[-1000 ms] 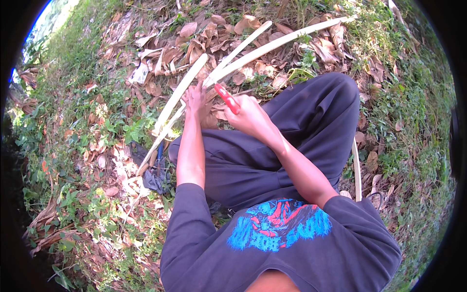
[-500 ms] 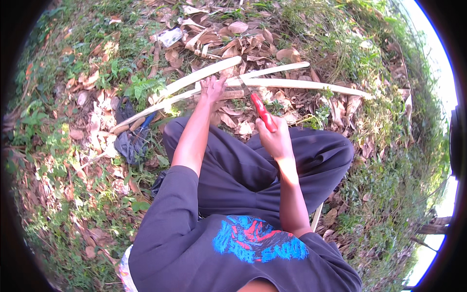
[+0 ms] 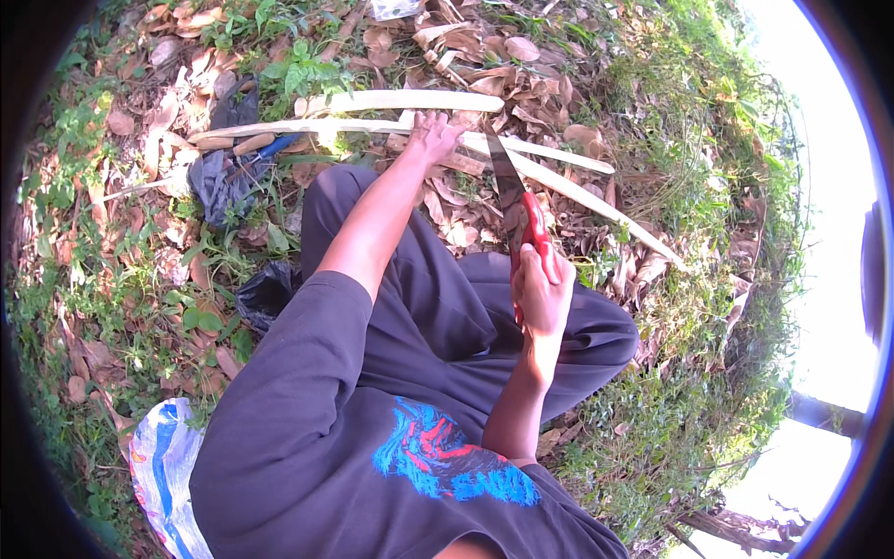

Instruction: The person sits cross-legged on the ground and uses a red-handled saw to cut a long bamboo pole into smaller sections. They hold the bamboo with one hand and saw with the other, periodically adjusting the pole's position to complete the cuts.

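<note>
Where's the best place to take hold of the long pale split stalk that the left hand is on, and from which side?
Probably mid-length on the pale split stalk, close beside the left hand, coming down from above. It lies flat on the dry leaves, so its top face is open. Stay left of the knife in the right hand: its blade points at the stalk.
</note>
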`<state>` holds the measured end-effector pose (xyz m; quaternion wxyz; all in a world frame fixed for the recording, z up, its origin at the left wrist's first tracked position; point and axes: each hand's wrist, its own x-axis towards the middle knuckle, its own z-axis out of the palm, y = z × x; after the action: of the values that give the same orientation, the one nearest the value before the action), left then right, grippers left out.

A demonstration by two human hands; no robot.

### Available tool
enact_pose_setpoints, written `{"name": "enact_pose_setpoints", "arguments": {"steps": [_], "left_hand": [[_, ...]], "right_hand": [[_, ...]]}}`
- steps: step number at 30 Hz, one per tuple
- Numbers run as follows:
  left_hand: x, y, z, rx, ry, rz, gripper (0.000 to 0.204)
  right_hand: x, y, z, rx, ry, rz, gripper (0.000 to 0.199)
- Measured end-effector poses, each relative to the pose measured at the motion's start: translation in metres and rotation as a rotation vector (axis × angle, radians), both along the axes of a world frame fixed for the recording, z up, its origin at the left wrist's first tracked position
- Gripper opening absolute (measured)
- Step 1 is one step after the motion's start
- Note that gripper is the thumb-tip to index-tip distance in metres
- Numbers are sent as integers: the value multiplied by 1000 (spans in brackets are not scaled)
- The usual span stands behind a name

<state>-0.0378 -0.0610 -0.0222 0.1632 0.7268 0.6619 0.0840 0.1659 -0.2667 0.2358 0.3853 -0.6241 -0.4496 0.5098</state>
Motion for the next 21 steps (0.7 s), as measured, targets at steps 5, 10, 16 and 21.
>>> {"name": "enact_pose_setpoints", "arguments": {"steps": [5, 10, 16, 21], "left_hand": [[2, 9, 12, -22, -12, -32, 42], [5, -4, 25, -21, -16, -42, 41], [1, 3, 15, -61, 11, -3, 37], [9, 9, 18, -98, 10, 17, 38]], "right_hand": [[-4, 65, -29, 2, 4, -7, 27], [-9, 29, -3, 13, 15, 24, 24], [1, 3, 7, -20, -1, 7, 22], [-2, 44, 13, -26, 85, 54, 24]]}}
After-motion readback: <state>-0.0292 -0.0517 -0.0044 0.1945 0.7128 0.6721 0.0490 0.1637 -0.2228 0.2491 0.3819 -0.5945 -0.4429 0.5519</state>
